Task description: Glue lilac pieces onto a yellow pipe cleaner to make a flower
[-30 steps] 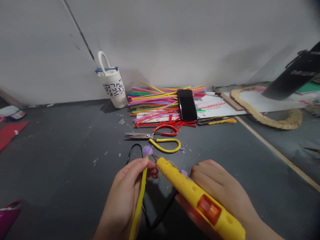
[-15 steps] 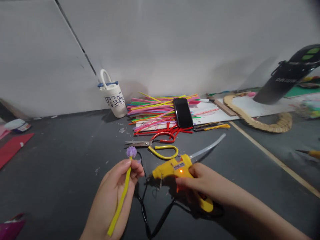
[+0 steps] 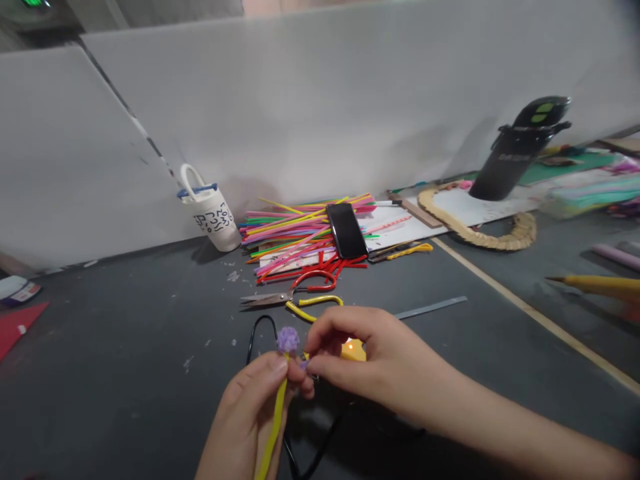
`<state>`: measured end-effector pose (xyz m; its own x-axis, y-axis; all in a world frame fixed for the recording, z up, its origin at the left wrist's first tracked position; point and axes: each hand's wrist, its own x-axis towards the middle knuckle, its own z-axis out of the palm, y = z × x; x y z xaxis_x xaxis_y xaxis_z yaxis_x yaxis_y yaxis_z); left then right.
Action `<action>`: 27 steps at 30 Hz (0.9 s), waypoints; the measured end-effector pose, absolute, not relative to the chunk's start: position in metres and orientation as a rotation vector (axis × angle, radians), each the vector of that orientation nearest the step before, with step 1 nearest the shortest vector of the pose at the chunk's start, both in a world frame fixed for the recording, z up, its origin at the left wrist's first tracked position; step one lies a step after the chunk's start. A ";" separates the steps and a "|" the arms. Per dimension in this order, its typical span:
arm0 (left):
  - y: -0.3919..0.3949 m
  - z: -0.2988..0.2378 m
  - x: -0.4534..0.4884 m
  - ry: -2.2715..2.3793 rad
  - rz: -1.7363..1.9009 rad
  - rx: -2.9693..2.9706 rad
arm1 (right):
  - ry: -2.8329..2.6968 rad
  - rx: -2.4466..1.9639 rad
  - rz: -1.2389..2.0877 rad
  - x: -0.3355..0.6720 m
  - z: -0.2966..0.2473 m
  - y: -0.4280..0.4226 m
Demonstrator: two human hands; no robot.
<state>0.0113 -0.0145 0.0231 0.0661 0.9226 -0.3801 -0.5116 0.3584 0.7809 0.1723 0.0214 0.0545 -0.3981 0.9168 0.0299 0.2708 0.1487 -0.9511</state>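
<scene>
Short of the far edge of the grey tabletop (image 3: 125, 373), the left hand (image 3: 247, 407) pinched a yellow fuzzy stem (image 3: 277, 423) under a round purple tuft (image 3: 288, 339); the right hand (image 3: 365, 343), a purple scrap (image 3: 303, 365). Joining seemed in hand, next needing alignment.

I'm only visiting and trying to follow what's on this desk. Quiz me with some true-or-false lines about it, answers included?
1. The left hand holds a yellow strip with a purple ball at its top end. True.
2. The right hand is wrapped around the glue gun. False: its fingertips are at a small purple piece, and the gun sits behind the hand, mostly hidden.
3. Both handles of the scissors are red. False: one is red, one yellow.
4. The phone lies over part of the coloured sticks. True.
5. The black bottle is left of the white cup in the picture. False: it is to the right.
6. A light glows on the glue gun. True.
</scene>
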 end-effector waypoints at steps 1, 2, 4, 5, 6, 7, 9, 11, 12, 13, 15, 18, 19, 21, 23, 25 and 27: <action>-0.014 0.023 0.012 0.984 1.155 0.506 | -1.743 -1.134 1.317 0.168 0.055 0.022; -0.014 0.024 0.012 0.979 1.159 0.496 | -1.711 -1.129 1.353 0.165 0.054 0.023; -0.014 0.026 0.013 0.991 1.183 0.467 | -1.674 -1.112 1.389 0.161 0.052 0.023; -0.014 0.027 0.014 1.002 1.197 0.443 | -1.672 -1.098 1.385 0.160 0.051 0.023; -0.014 0.028 0.015 1.008 1.211 0.417 | -1.681 -1.080 1.359 0.160 0.051 0.023; -0.013 0.028 0.015 1.012 1.220 0.391 | -1.690 -1.064 1.309 0.161 0.052 0.023; -0.012 0.027 0.016 1.005 1.231 0.352 | -1.695 -1.037 1.172 0.162 0.054 0.022; -0.010 0.025 0.017 0.988 1.229 0.342 | -1.698 -1.013 1.058 0.163 0.057 0.022; -0.010 0.023 0.016 0.982 1.228 0.344 | -1.713 -0.999 1.022 0.163 0.058 0.021; -0.010 0.022 0.016 0.980 1.224 0.349 | -1.737 -0.987 0.993 0.163 0.058 0.021; -0.010 0.019 0.015 0.985 1.221 0.356 | -1.800 -0.981 0.937 0.162 0.056 0.021; -0.011 0.016 0.013 1.003 1.220 0.356 | -1.877 -1.010 0.854 0.159 0.050 0.021; -0.011 0.015 0.013 1.001 1.215 0.357 | -1.895 -1.020 0.833 0.159 0.047 0.021; -0.012 0.013 0.011 0.979 1.203 0.367 | -1.923 -1.025 0.797 0.157 0.044 0.021; -0.012 0.011 0.010 0.951 1.180 0.370 | -1.940 -1.025 0.781 0.156 0.043 0.022; -0.011 0.011 0.010 0.938 1.163 0.364 | -1.957 -1.022 0.771 0.156 0.042 0.024; -0.010 0.011 0.010 0.938 1.167 0.362 | -1.975 -1.020 0.752 0.156 0.041 0.025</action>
<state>0.0103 -0.0100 0.0106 0.0843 0.8959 -0.4361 -0.6186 0.3902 0.6820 0.1559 0.0248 0.0413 -0.3793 0.8507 0.3639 0.3934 0.5042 -0.7688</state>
